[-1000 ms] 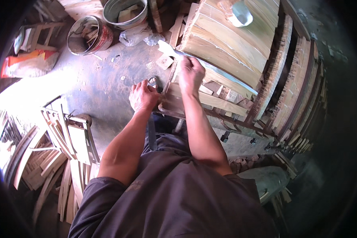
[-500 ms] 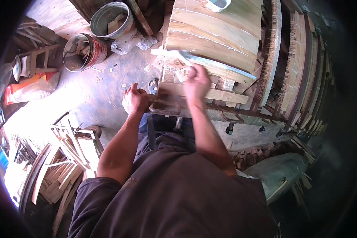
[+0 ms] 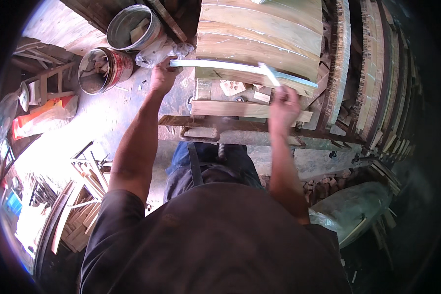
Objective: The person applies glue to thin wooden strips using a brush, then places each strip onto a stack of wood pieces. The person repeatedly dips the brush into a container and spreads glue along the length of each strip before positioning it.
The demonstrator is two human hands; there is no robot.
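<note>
My left hand (image 3: 163, 78) grips the left end of a long, thin wooden strip (image 3: 215, 64) whose upper edge is coated white, as if with wet glue. In my right hand (image 3: 284, 105) is a small white brush (image 3: 268, 74), blurred by motion. Its tip touches or hovers just over the strip's right part; I cannot tell which. Beyond the strip, several wide wooden boards (image 3: 259, 29) lie side by side with white glue lines between them. A loose wooden bar (image 3: 230, 109) rests nearer to me, below my right hand.
A steel clamp frame (image 3: 255, 126) with screws crosses in front of me. More clamped wood panels (image 3: 370, 73) stand at the right. Two buckets (image 3: 134, 28) with wood scraps sit at the far left, and offcuts (image 3: 85, 215) are piled at the near left.
My left hand has moved from the clamp frame up to the strip's left end and taken hold of it. My right hand has moved right along the strip with the brush.
</note>
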